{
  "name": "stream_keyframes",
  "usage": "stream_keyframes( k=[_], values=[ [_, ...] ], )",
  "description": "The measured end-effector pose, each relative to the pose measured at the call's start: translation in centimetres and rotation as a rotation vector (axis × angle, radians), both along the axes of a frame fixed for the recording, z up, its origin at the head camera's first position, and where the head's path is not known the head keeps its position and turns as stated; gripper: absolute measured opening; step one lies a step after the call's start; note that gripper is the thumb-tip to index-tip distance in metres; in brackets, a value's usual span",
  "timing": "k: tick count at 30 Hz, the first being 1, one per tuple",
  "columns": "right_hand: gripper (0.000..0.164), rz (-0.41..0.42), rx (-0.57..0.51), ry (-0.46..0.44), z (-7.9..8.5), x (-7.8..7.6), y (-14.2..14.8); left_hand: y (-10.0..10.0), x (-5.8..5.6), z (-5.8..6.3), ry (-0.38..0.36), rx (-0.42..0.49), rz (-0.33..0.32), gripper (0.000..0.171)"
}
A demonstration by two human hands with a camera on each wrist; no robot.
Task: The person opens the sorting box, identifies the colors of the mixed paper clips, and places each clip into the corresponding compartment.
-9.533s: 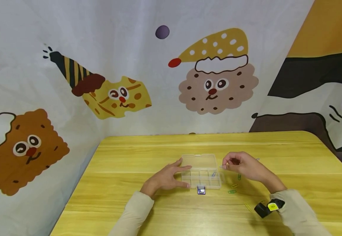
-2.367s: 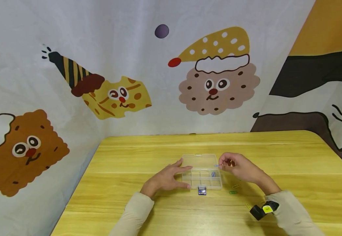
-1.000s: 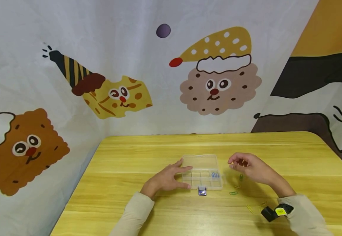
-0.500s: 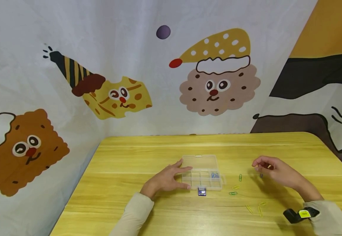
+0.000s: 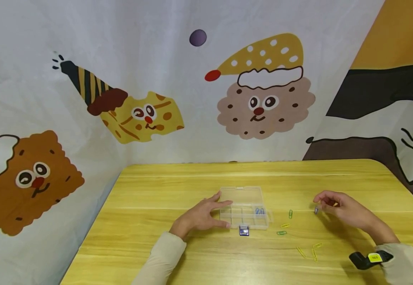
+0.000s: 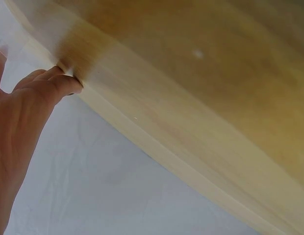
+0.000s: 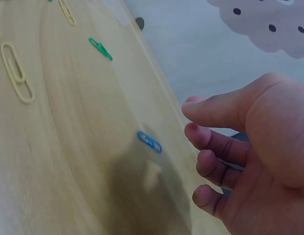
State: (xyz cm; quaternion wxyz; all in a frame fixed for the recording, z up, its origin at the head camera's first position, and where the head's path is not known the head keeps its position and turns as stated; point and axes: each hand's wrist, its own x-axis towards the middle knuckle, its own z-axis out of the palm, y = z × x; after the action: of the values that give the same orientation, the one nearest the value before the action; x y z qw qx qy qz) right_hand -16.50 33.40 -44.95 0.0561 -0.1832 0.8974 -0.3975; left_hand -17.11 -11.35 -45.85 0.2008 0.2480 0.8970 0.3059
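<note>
A clear plastic compartment box stands on the table with its lid raised at the back. Blue paper clips lie in its back right compartment. My left hand rests at the box's left side, thumb and fingers spread along it. Over to the right, my right hand hovers beside a loose blue paper clip. The right wrist view shows its fingers loosely bent, apart from that clip and holding nothing. In the left wrist view the box is barely visible beyond the left fingers.
Between box and right hand lie green paper clips and a yellow paper clip. More yellow paper clips are nearer the front. A small blue piece sits at the box's front edge. A printed cloth hangs behind the table.
The right hand brought a blue paper clip to the box, let it go, then moved right to the loose blue clip. More blue clips lie in the compartment. The left hand has stayed put.
</note>
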Motion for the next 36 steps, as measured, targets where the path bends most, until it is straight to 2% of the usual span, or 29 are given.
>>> stream_keyframes(
  k=[8,19,28,36],
  values=[
    [0.010,-0.012,0.025,0.009,-0.9,-0.2,0.8,0.0,-0.1,-0.2,-0.002,0.000,0.001,0.071],
    [0.017,-0.014,-0.035,-0.094,-2.1,-0.6,1.7,0.0,-0.1,-0.1,-0.002,-0.002,0.002,0.071],
    [0.023,0.003,-0.043,-0.135,-2.2,-0.9,1.7,-0.1,-0.1,-0.2,0.006,0.011,-0.012,0.071],
    [0.022,0.001,-0.025,-0.097,-2.4,-0.8,1.3,0.0,-0.1,0.0,-0.003,0.020,-0.005,0.071]
  ],
)
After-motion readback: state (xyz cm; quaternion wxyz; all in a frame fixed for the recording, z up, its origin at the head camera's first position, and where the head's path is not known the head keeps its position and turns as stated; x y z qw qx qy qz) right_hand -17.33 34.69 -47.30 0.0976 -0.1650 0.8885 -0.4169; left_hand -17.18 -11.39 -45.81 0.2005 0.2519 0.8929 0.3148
